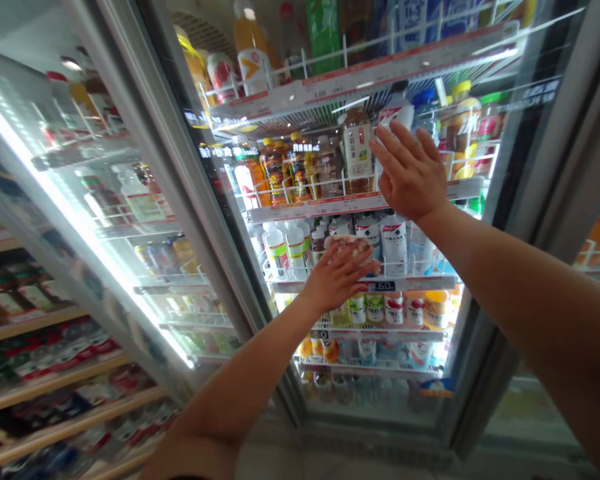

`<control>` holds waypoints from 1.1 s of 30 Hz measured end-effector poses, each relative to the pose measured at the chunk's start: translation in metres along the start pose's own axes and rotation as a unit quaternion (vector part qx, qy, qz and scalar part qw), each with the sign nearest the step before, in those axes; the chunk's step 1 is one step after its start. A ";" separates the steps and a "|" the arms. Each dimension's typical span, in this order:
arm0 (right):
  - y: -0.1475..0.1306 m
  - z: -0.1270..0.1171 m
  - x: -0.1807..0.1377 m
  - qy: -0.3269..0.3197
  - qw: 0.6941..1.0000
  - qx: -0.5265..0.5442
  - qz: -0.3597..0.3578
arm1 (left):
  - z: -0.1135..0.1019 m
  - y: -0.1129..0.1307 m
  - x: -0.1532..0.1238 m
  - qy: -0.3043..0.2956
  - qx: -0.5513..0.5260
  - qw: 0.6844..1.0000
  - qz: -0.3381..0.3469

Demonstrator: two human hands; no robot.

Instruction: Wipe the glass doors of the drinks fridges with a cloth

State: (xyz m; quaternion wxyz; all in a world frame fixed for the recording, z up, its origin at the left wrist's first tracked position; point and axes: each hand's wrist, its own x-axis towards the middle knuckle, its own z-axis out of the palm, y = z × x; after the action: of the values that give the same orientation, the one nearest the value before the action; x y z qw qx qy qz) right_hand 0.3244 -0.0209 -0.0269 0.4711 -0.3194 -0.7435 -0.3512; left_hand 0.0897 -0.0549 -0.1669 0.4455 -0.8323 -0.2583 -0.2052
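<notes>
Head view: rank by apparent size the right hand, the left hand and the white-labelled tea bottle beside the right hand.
1. right hand, largest.
2. left hand, smaller, though it reaches deeper into the cooler, so distance may account for this.
3. white-labelled tea bottle, smallest; its base is hidden by the shelf rail.
</notes>
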 end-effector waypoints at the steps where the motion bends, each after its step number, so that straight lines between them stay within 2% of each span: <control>1: 0.000 0.000 0.000 0.000 1.000 0.000 0.000 | -0.004 -0.011 -0.005 0.009 0.015 0.999 -0.031; 4: 0.000 0.000 -0.001 -0.006 1.000 0.005 0.004 | -0.017 -0.036 -0.015 0.032 0.045 0.987 -0.149; 6: 0.001 0.000 -0.001 -0.009 1.000 0.006 0.011 | -0.016 -0.037 -0.023 0.030 0.043 0.980 -0.194; 8: 0.001 0.000 -0.001 -0.010 1.000 0.003 0.015 | -0.010 -0.026 -0.034 0.017 0.028 0.984 -0.175; 10: 0.000 0.000 -0.001 -0.011 1.000 0.003 0.015 | -0.004 -0.019 -0.043 -0.001 0.015 0.994 -0.113; 12: 0.000 0.000 -0.001 -0.011 1.000 0.004 0.013 | -0.006 -0.025 -0.044 -0.015 0.011 0.997 -0.069; 14: 0.000 0.000 -0.001 -0.008 1.000 0.009 0.012 | -0.016 -0.044 -0.039 -0.010 0.023 0.995 -0.098; 17: -0.001 0.000 -0.001 0.001 1.000 0.022 0.015 | -0.030 -0.066 -0.031 0.022 0.042 0.980 -0.192; 19: -0.001 0.000 -0.001 0.005 0.999 0.029 0.015 | -0.028 -0.059 -0.036 0.032 0.041 0.972 -0.231; 21: -0.001 0.000 -0.001 0.008 0.999 0.030 0.014 | -0.016 -0.037 -0.052 0.027 0.033 0.971 -0.235; 24: -0.001 0.001 -0.002 0.009 0.999 0.028 0.014 | 0.002 -0.008 -0.080 -0.014 0.030 0.983 -0.179; 26: -0.001 0.001 -0.002 0.010 0.999 0.032 0.012 | 0.004 -0.009 -0.088 -0.031 0.038 0.984 -0.170; 31: 0.000 0.002 -0.002 0.016 0.999 0.039 0.016 | -0.011 -0.046 -0.085 0.021 0.065 0.958 -0.280; 33: 0.000 0.002 -0.002 0.013 0.999 0.031 0.014 | -0.006 -0.039 -0.092 0.024 0.071 0.949 -0.306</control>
State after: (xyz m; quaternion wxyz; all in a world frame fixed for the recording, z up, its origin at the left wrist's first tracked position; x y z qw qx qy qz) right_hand 0.3239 -0.0198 -0.0297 0.4957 -0.3107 -0.7429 -0.3254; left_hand -0.0072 -0.0649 -0.1916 0.4250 -0.6745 -0.5038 -0.3327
